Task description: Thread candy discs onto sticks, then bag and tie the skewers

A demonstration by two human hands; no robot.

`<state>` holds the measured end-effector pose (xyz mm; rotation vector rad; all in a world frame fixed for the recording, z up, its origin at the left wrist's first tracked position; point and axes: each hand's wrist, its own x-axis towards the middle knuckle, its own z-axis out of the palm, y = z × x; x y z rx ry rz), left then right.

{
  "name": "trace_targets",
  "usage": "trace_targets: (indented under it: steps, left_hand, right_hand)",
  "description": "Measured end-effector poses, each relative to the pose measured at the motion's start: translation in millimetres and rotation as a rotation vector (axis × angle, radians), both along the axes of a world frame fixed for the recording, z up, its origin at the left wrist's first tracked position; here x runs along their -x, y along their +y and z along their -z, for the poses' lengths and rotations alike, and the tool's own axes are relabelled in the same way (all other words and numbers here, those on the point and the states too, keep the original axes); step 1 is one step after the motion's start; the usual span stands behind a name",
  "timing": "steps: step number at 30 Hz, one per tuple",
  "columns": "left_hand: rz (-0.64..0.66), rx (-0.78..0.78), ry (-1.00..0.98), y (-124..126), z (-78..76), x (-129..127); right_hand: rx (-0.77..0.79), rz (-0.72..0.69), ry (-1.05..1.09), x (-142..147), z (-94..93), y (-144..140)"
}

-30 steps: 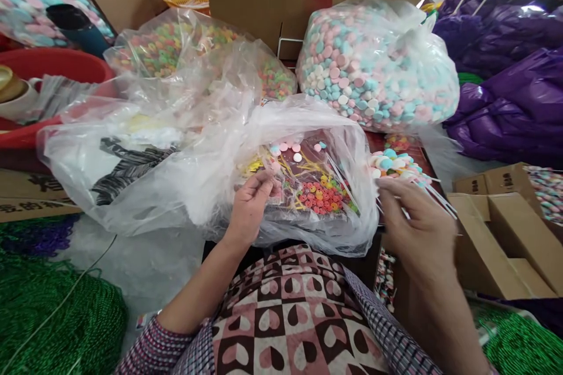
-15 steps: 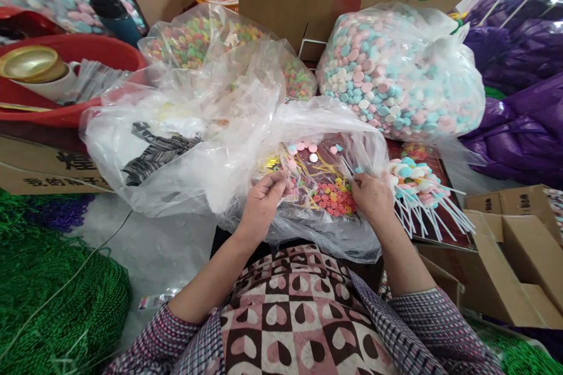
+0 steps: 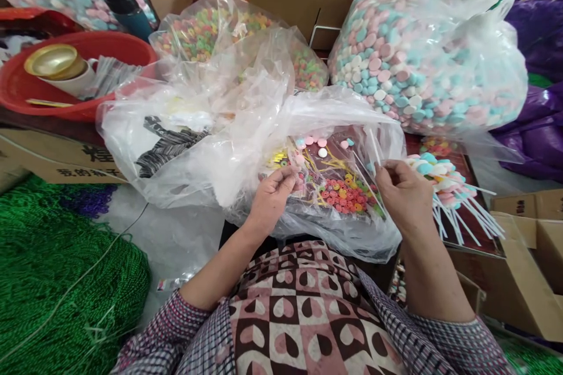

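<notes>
A thin white stick (image 3: 375,149) stands pinched in the right hand (image 3: 404,199) over the open clear bag (image 3: 308,123), just above the loose ring candies (image 3: 347,194). The left hand (image 3: 271,198) is closed on 1 small pink candy (image 3: 300,159) at the bag's mouth. The candy could slip from those fingertips into the heap, or the stick could snag the plastic, since finished lollipops (image 3: 440,179) crowd the right side.

A tray (image 3: 334,187) is enclosed in an open bag (image 3: 246,146); two candy sacks (image 3: 422,53) are set behind, finished sticks (image 3: 444,184) to the right.
</notes>
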<state>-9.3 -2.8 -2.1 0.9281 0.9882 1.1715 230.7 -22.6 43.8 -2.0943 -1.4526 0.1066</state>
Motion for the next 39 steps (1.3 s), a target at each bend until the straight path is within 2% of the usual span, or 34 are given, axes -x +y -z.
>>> trace_targets:
  steps: [3,6,9,11,14,16,19,22,26,31,33,36,39]
  left_hand:
    - [0.065,-0.091,0.198,3,2.7,1]
    - [0.083,-0.307,0.491,12,-3.1,0]
    - [0.122,-0.503,0.699,31,-11.7,-8]
    - [0.167,-0.554,0.83,46,-15.2,-17]
    - [0.284,-0.513,1.149,67,-17.9,-27]
    - [0.372,-0.467,1.379,75,-20.2,-29]
    - [0.441,-0.455,1.615,76,-25.5,-24]
    - [0.474,-0.504,1.715,71,-30.1,-17]
    - [0.471,-0.534,1.746,65,-29.2,-12]
    - [0.401,-0.518,1.59,69,-19.5,-2]
    - [0.328,-0.523,1.437,72,-15.1,3]
    - [0.168,-0.511,1.108,75,-9.9,7]
    - [0.062,-0.367,0.672,70,-9.2,2]
  right_hand:
    - [0.066,-0.108,0.324,16,-5.4,-12]
    - [0.167,-0.211,0.642,33,3.2,-21]
    - [0.193,-0.262,0.739,45,16.2,-30]
    - [0.202,-0.278,0.747,47,21.5,-35]
    - [0.192,-0.269,0.704,42,22.8,-39]
    - [0.167,-0.276,0.593,34,21.3,-34]
    - [0.15,-0.333,0.293,25,18.5,-12]
    - [0.179,-0.355,-0.021,28,16.4,22]
    - [0.326,-0.311,-0.299,47,19.8,62]
    - [0.402,-0.307,-0.371,55,32.1,84]
    - [0.395,-0.302,-0.364,53,31.8,84]
    - [0.329,-0.303,-0.344,49,21.8,73]
    - [0.195,-0.334,-0.136,46,7.1,52]
